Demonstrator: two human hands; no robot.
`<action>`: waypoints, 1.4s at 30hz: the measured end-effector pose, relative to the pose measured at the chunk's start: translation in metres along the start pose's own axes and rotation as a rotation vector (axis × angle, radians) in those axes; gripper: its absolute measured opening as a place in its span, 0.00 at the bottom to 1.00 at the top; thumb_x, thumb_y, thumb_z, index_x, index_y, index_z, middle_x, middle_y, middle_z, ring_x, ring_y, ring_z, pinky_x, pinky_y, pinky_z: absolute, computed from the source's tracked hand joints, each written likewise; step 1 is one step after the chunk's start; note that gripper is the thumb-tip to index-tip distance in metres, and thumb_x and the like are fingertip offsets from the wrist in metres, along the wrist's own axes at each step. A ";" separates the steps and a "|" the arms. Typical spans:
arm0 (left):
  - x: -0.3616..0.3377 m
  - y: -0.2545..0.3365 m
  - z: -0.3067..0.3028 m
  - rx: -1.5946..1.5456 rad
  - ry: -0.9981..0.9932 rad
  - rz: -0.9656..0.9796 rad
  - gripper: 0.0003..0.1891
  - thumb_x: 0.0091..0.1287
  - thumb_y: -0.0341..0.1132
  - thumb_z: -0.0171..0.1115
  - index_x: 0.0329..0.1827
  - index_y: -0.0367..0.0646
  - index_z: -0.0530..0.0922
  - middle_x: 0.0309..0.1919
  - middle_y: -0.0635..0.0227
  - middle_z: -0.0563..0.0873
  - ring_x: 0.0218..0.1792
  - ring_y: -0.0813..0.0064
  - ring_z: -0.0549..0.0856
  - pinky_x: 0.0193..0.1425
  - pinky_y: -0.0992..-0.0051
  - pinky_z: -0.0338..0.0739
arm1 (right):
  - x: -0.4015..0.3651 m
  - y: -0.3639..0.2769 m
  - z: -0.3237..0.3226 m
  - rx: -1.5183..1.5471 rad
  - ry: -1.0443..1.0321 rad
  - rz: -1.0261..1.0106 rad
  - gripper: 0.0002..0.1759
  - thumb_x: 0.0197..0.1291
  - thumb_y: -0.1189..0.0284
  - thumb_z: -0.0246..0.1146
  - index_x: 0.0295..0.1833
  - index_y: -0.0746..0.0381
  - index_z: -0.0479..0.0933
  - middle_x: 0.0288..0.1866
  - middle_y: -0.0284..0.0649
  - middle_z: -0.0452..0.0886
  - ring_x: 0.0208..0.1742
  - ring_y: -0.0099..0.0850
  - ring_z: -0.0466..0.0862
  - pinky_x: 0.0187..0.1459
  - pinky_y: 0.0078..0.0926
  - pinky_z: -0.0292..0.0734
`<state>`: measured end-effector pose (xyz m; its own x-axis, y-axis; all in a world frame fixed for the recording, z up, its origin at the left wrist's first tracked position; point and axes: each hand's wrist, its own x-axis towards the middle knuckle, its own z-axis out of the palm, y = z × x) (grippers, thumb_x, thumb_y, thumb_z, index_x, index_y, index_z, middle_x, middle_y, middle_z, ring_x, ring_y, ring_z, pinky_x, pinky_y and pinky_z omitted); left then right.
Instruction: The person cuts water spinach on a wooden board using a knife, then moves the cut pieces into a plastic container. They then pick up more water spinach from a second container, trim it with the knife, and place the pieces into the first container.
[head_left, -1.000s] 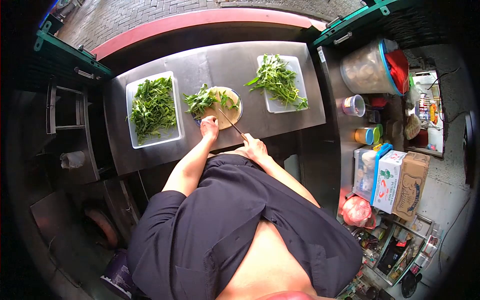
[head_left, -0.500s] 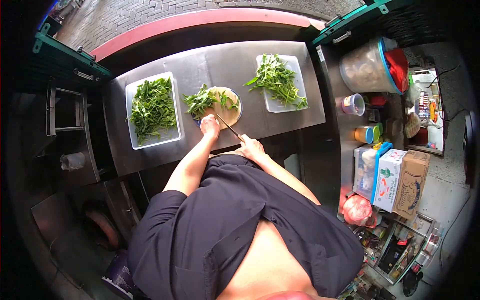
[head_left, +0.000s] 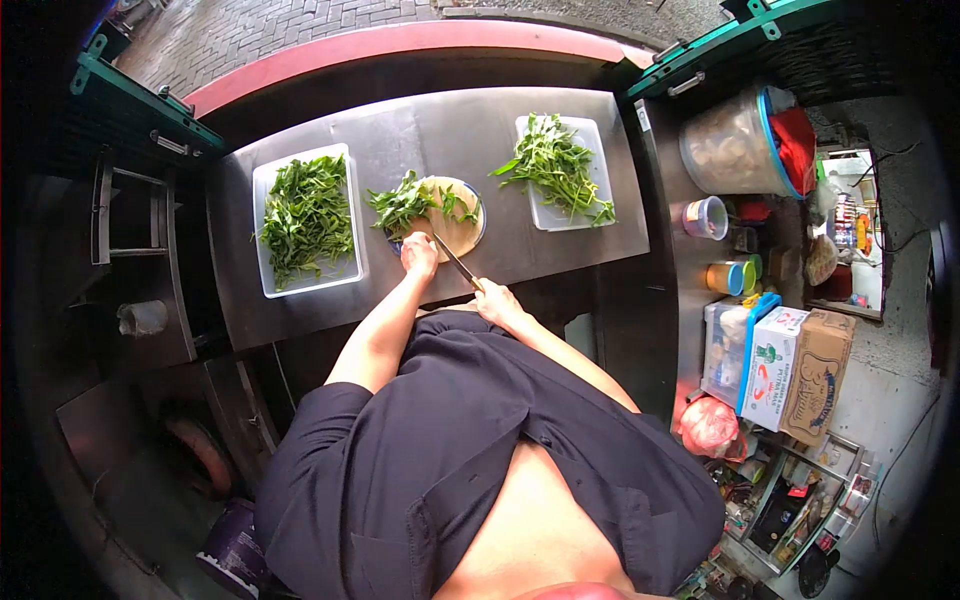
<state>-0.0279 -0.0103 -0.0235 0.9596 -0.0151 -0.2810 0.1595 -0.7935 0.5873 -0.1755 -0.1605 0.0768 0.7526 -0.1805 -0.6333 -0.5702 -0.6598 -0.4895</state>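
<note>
My right hand (head_left: 497, 302) grips a knife (head_left: 457, 264), its blade slanting up and left across the near part of a round cutting board (head_left: 462, 234). Beside the blade tip, my left hand (head_left: 420, 256) is closed on the near end of a bunch of leafy greens (head_left: 402, 203), stems largely hidden under its fingers. Some cut pieces lie on the board to the right of the bunch. At the left stands a white plastic tray (head_left: 357, 232) heaped with cut greens (head_left: 308, 215). On the right, another white tray (head_left: 590, 140) carries longer leafy stems (head_left: 560, 175).
Everything rests on a metal table (head_left: 385, 125) with a pink ledge (head_left: 420, 40) beyond it. A side counter at the right bears a large lidded tub (head_left: 725, 150), small containers (head_left: 705, 217), cardboard boxes (head_left: 815, 375) and a red plastic bag (head_left: 710, 428).
The knife and my right hand have shifted slightly left, the blade closer to my left hand. My left hand stays on the greens. The trays look unchanged.
</note>
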 end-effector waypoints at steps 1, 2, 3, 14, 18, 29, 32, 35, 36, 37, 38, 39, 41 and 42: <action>0.000 0.002 -0.002 -0.013 -0.015 -0.020 0.07 0.64 0.37 0.73 0.38 0.44 0.90 0.40 0.53 0.92 0.45 0.53 0.92 0.54 0.59 0.86 | 0.004 0.007 0.006 0.041 -0.002 -0.037 0.17 0.74 0.60 0.57 0.60 0.59 0.76 0.52 0.62 0.86 0.57 0.59 0.86 0.56 0.55 0.80; 0.000 0.002 -0.002 -0.026 -0.032 -0.040 0.08 0.64 0.37 0.73 0.39 0.43 0.91 0.41 0.53 0.92 0.45 0.53 0.91 0.55 0.59 0.86 | 0.004 0.005 0.006 0.042 -0.002 -0.034 0.17 0.74 0.60 0.57 0.60 0.59 0.76 0.52 0.62 0.86 0.57 0.59 0.86 0.56 0.55 0.80; -0.001 0.001 -0.002 -0.024 -0.034 -0.038 0.08 0.64 0.37 0.73 0.39 0.43 0.91 0.41 0.53 0.92 0.45 0.53 0.91 0.55 0.59 0.86 | 0.004 0.003 0.006 0.040 -0.018 -0.021 0.18 0.74 0.61 0.57 0.60 0.60 0.75 0.51 0.62 0.86 0.57 0.59 0.85 0.56 0.56 0.80; 0.003 -0.001 -0.002 -0.033 -0.008 0.051 0.07 0.65 0.37 0.72 0.36 0.43 0.89 0.38 0.53 0.92 0.43 0.53 0.92 0.53 0.59 0.86 | -0.012 0.015 -0.001 -0.167 0.012 -0.004 0.13 0.73 0.70 0.53 0.57 0.63 0.73 0.46 0.63 0.87 0.52 0.60 0.88 0.52 0.57 0.82; -0.001 -0.003 -0.002 -0.042 -0.006 0.056 0.07 0.64 0.37 0.72 0.36 0.43 0.89 0.37 0.53 0.92 0.42 0.52 0.91 0.52 0.59 0.86 | -0.011 0.017 0.002 -0.088 0.032 -0.044 0.15 0.76 0.62 0.56 0.60 0.57 0.73 0.46 0.62 0.87 0.52 0.62 0.87 0.51 0.58 0.81; -0.006 -0.003 -0.006 -0.104 0.004 0.039 0.08 0.63 0.39 0.73 0.36 0.43 0.90 0.36 0.56 0.92 0.41 0.55 0.92 0.50 0.60 0.86 | 0.011 0.007 -0.004 -0.017 0.226 -0.026 0.16 0.75 0.64 0.58 0.63 0.57 0.73 0.40 0.63 0.86 0.46 0.63 0.87 0.46 0.60 0.82; -0.013 0.003 -0.010 -0.131 0.006 -0.003 0.08 0.62 0.39 0.74 0.36 0.43 0.90 0.36 0.56 0.92 0.40 0.55 0.92 0.49 0.61 0.85 | 0.006 0.004 -0.011 -0.030 0.170 -0.011 0.16 0.75 0.64 0.58 0.63 0.57 0.74 0.41 0.63 0.86 0.47 0.63 0.87 0.47 0.59 0.82; -0.014 0.002 -0.008 -0.141 -0.037 0.002 0.08 0.61 0.38 0.76 0.36 0.43 0.90 0.36 0.57 0.92 0.40 0.56 0.92 0.49 0.61 0.85 | 0.002 0.000 -0.015 -0.045 0.127 -0.023 0.17 0.74 0.64 0.58 0.63 0.57 0.75 0.42 0.63 0.86 0.48 0.63 0.87 0.48 0.58 0.81; -0.013 0.000 -0.005 -0.147 -0.036 -0.006 0.08 0.61 0.38 0.76 0.36 0.43 0.90 0.36 0.57 0.92 0.40 0.56 0.92 0.49 0.61 0.85 | 0.001 -0.002 -0.016 -0.043 0.125 -0.009 0.17 0.74 0.64 0.58 0.63 0.57 0.75 0.43 0.62 0.86 0.49 0.62 0.87 0.49 0.57 0.81; -0.012 -0.001 -0.002 -0.178 -0.030 -0.012 0.08 0.61 0.37 0.76 0.36 0.43 0.90 0.36 0.57 0.92 0.40 0.57 0.92 0.48 0.62 0.85 | -0.001 -0.003 -0.016 -0.041 0.123 0.006 0.17 0.74 0.64 0.58 0.64 0.57 0.75 0.43 0.61 0.86 0.49 0.61 0.87 0.50 0.56 0.81; -0.010 0.000 -0.001 -0.210 -0.024 -0.017 0.08 0.60 0.37 0.76 0.35 0.42 0.90 0.36 0.57 0.92 0.39 0.57 0.92 0.48 0.63 0.85 | -0.001 -0.001 -0.015 -0.049 0.119 0.006 0.17 0.74 0.64 0.58 0.64 0.57 0.75 0.43 0.61 0.86 0.49 0.61 0.87 0.50 0.56 0.81; -0.006 0.001 0.000 -0.216 -0.022 -0.025 0.08 0.60 0.37 0.76 0.35 0.42 0.90 0.36 0.57 0.92 0.39 0.57 0.92 0.48 0.63 0.85 | 0.001 0.000 -0.013 -0.002 0.153 -0.011 0.17 0.74 0.64 0.58 0.63 0.57 0.76 0.44 0.60 0.86 0.50 0.61 0.87 0.50 0.55 0.81; -0.004 0.001 0.005 -0.231 0.035 0.057 0.09 0.60 0.38 0.77 0.35 0.42 0.90 0.36 0.57 0.92 0.40 0.58 0.92 0.49 0.64 0.85 | -0.002 0.005 -0.010 0.036 0.171 -0.017 0.16 0.74 0.64 0.57 0.62 0.57 0.77 0.44 0.59 0.87 0.50 0.60 0.87 0.51 0.54 0.82; -0.002 0.004 0.004 -0.227 0.021 0.008 0.09 0.60 0.38 0.77 0.34 0.41 0.90 0.36 0.57 0.92 0.40 0.58 0.92 0.49 0.65 0.84 | -0.002 0.006 -0.009 0.068 0.194 -0.017 0.16 0.74 0.64 0.57 0.62 0.57 0.78 0.44 0.58 0.87 0.50 0.59 0.87 0.51 0.52 0.82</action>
<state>-0.0307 -0.0158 -0.0239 0.9652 -0.0064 -0.2613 0.1977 -0.6359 0.7460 -0.1775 -0.1704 0.0804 0.8077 -0.3114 -0.5006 -0.5730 -0.6147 -0.5421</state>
